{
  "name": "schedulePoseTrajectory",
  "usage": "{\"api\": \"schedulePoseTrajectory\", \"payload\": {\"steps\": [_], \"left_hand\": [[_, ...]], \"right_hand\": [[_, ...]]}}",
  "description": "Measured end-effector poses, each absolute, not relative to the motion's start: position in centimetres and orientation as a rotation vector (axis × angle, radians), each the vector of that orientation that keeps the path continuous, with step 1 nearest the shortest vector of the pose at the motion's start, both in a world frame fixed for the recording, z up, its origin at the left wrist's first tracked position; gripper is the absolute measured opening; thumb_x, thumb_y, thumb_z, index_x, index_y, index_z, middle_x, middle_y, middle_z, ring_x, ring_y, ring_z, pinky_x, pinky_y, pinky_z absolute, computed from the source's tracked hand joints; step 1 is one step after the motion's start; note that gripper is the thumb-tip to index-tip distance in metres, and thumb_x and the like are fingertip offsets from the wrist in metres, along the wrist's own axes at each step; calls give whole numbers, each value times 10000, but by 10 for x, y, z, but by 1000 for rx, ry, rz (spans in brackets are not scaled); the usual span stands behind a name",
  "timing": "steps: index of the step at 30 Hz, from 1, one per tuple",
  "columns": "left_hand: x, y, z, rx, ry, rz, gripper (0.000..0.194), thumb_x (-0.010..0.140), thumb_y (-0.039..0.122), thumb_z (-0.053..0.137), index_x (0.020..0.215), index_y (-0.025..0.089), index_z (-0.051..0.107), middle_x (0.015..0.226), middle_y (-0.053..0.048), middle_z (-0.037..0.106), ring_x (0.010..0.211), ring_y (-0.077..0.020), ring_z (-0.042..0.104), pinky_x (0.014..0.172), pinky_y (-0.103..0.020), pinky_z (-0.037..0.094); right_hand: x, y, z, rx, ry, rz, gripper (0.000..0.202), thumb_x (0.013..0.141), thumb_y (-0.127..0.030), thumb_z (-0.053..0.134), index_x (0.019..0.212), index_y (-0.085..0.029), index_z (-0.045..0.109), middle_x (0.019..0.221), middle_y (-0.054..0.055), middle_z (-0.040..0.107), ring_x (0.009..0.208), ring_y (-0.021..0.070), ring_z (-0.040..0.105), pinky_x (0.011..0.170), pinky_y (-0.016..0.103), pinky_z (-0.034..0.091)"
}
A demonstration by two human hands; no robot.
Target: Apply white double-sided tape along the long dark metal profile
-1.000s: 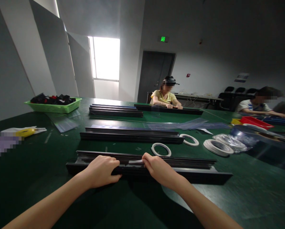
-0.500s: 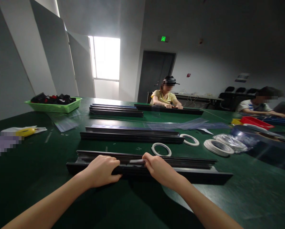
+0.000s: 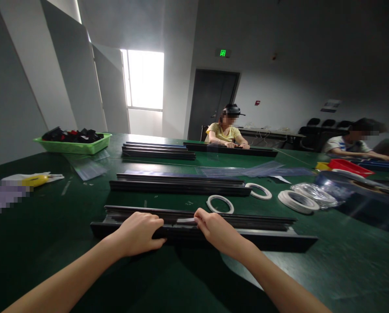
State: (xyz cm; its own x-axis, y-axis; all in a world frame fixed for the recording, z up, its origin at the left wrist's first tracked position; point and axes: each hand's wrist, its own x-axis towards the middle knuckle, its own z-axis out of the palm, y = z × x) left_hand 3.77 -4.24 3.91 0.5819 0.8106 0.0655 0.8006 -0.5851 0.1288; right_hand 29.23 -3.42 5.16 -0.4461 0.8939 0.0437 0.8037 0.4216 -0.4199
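A long black channel-shaped profile (image 3: 279,242) lies crosswise on the green table in front of me. My left hand (image 3: 141,233) grips its near wall left of the middle, fingers over the edge and thumb on the front. Inside the channel, a short white strip (image 3: 185,220), which looks like tape, has its right end pinched in the fingertips of my right hand (image 3: 215,228). The hand hides part of the channel. Just behind the profile lies a white tape roll (image 3: 220,204).
A second black profile (image 3: 177,188) lies beyond mine. To the right are more tape rolls (image 3: 298,202) and clear film strips (image 3: 262,169). A green basket (image 3: 98,145) of black parts stands far left. A co-worker (image 3: 227,132) handles another profile across the table; another person sits far right.
Almost nothing differs. My right fingertips have shifted very slightly at the strip's end; my left hand stays in place on the profile.
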Motion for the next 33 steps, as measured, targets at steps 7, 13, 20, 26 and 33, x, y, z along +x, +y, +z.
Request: {"api": "schedulePoseTrajectory", "payload": {"steps": [7,13,20,26,33], "left_hand": [[38,-41,37,2760,1399,162,262,841,453,497,821,218,612,877,-22,707,792,-209,652,672,-297,439],[38,-42,37,2749,1405,157,261,837,453,501,823,218,616,874,-24,707,784,-205,650,667,-288,436],[39,-42,40,2729,1394,161,260,837,447,504,825,215,621,873,-26,707,777,-196,647,669,-283,439],[39,-42,39,2746,1400,166,265,839,456,501,823,217,616,871,-23,707,777,-206,651,660,-296,444],[38,-41,38,2751,1395,164,271,844,460,497,826,218,616,873,-23,706,779,-202,652,673,-294,445]], "right_hand": [[292,-34,53,-1471,-2413,532,284,966,-362,352,939,-181,569,828,80,678,738,176,627,641,247,389],[293,-34,53,-1431,-2410,550,295,967,-382,353,918,-189,570,837,75,677,740,175,627,640,249,399],[293,-34,53,-1435,-2427,534,278,970,-371,348,906,-190,549,821,73,670,718,165,619,620,239,396],[292,-35,55,-1454,-2426,519,250,974,-330,330,906,-188,524,799,71,662,696,157,614,607,232,384],[292,-35,54,-1459,-2439,517,235,978,-289,320,919,-183,521,801,72,667,686,148,613,596,228,357]]}}
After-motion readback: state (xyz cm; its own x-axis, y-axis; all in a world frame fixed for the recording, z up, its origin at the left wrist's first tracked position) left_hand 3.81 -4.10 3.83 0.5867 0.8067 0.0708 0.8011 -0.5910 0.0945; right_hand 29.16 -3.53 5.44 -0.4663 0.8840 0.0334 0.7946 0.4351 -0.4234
